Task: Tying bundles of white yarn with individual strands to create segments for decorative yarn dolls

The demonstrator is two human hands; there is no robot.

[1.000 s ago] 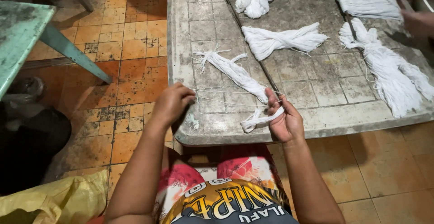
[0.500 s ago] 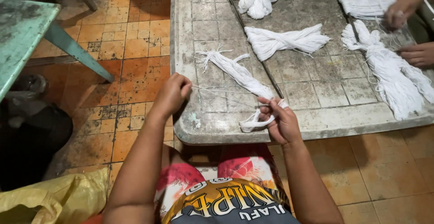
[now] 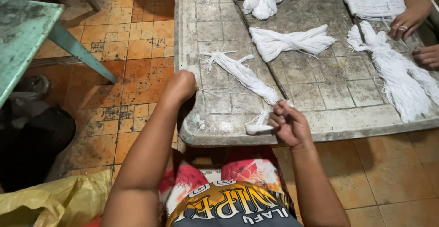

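Head view: the white yarn bundle (image 3: 244, 76) lies slantwise near the front edge of the grey tiled surface (image 3: 320, 126), its near end looped at that edge. It looks soft, light and floppy, best taken at the bound end. The right hand (image 3: 289, 125) pinches that loop in closed fingers; the left hand (image 3: 182, 86), fisted, draws a thin strand taut, farther left of the bundle than a second ago.

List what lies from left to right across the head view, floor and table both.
Green table → yellow bag → left hand pulling a thin string → white yarn bundle → right hand → folded yarn skein → long tied yarn hank → another person's hands.
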